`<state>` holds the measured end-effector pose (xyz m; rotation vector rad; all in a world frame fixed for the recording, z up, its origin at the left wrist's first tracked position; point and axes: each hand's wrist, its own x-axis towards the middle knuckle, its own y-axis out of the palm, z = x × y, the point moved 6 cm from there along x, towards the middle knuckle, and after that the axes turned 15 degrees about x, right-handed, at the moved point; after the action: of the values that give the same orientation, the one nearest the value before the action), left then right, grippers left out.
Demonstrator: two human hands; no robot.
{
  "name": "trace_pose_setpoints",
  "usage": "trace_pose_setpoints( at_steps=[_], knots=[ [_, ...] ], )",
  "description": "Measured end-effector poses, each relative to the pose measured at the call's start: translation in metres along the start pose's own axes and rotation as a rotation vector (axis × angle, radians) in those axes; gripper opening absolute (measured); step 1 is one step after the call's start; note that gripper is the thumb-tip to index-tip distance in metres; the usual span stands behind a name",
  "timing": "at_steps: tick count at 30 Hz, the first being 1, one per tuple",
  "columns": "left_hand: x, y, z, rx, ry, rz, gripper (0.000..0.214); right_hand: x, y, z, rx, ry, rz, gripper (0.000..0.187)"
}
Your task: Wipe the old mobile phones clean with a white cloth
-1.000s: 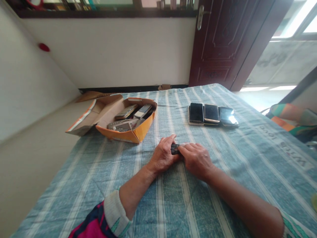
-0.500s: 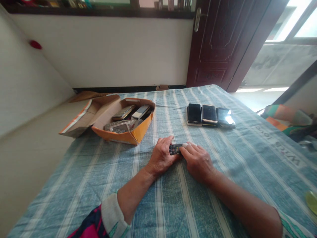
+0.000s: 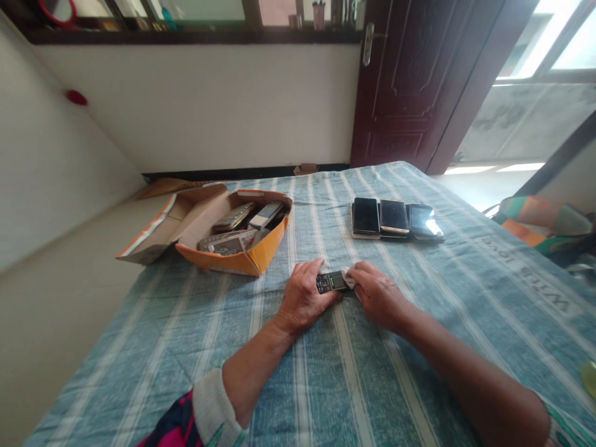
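Note:
My left hand (image 3: 305, 293) is closed around the keypad end of a small dark mobile phone (image 3: 336, 281), which lies sideways just above the striped cloth. The phone's keys and small screen face up. In my right hand (image 3: 375, 292), the fingers are pinched on a crumpled white wipe (image 3: 348, 277). The wipe touches the screen end of the phone, at its right edge. Part of the wipe is hidden under the fingers.
Left of my hands, an open orange cardboard box (image 3: 263, 251) holds several old phones (image 3: 235, 217). At the right back lie short stacks of dark smartphones (image 3: 393, 216) side by side. Everything rests on a bed-like surface with a blue striped cloth (image 3: 279, 385).
My right hand has slid to the right along the phone with the wipe, uncovering more of the screen. My left hand keeps its hold. The view has tipped slightly upward.

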<state>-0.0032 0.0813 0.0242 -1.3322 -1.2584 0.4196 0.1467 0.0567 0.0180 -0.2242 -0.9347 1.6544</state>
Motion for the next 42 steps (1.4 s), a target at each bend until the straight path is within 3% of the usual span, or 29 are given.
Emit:
trace_pose_setpoints(
  at_steps=[7,15,21,26,31,38,42],
  knots=[
    [0.000,0.001,0.000,0.007,-0.010,0.037,0.065,0.002,-0.011,-0.009,-0.055,-0.007,-0.045,0.020],
    [0.000,0.001,-0.002,0.026,0.015,0.026,0.069,0.006,-0.024,-0.016,0.343,-0.031,-0.244,0.013],
    [-0.001,0.000,-0.004,0.075,0.075,-0.025,0.065,0.005,-0.021,-0.016,0.564,0.137,-0.323,0.009],
    [-0.004,-0.015,-0.016,0.068,0.184,-0.207,0.061,0.002,-0.015,-0.019,0.753,0.320,-0.369,0.012],
    [-0.011,-0.023,-0.033,-0.045,0.307,-0.242,0.057,0.000,-0.008,-0.009,0.877,0.354,-0.348,0.015],
    [-0.009,-0.022,-0.024,-0.094,0.166,-0.164,0.043,-0.004,0.003,-0.002,1.150,0.421,-0.221,0.039],
    [-0.008,-0.023,-0.022,-0.118,0.147,-0.181,0.035,-0.004,0.002,-0.008,1.226,0.381,-0.224,0.037]
  ],
)
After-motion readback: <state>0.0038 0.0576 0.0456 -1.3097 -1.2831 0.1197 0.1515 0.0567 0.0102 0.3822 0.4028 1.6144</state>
